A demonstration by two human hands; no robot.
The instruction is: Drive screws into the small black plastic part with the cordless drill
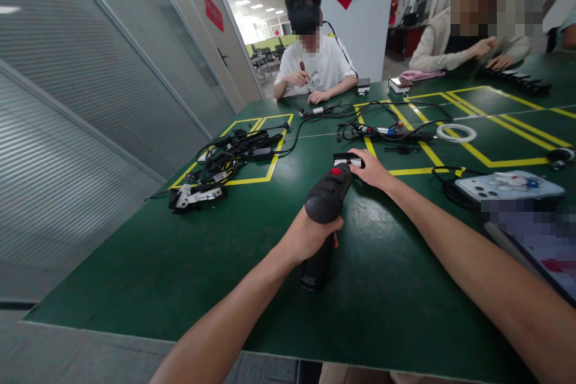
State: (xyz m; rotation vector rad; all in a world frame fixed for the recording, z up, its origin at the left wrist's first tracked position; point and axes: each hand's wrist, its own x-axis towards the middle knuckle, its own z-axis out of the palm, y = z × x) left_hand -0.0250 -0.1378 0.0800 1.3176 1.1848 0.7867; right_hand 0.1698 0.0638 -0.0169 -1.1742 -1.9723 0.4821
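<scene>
We grip a black pistol-shaped electric screwdriver with a red switch (327, 195) in our left hand (308, 239), fingers wrapped tightly round its handle, the grip end pointing down toward the dark green tabletop marked with yellow tape lines (252, 264) and the nose aimed away from us. Our right hand (371, 169) reaches forward across the table, its fingers curled and pinching a small black-and-white rectangular part (348, 160) that lies flat on the green surface just at the tip of the screwdriver; the hand holds the part in place against the table. To our left, well apart from the hands, a tangle of black cables and adapters (234, 153) sits inside a yellow-taped rectangle, with a small black-and-white clip-like piece (195, 197) lying near its closer corner. Beyond the part, more black cables with red and blue connectors (387, 130) stretch across the table, and a white ring of tape (453, 132) lies beside them. At our right, a light blue phone in a case (513, 185) rests face down near our forearm. Across the table a person in a white T-shirt (315, 66) sits holding a small tool, and another person in a beige sleeve (454, 45) sits at the far right corner.
</scene>
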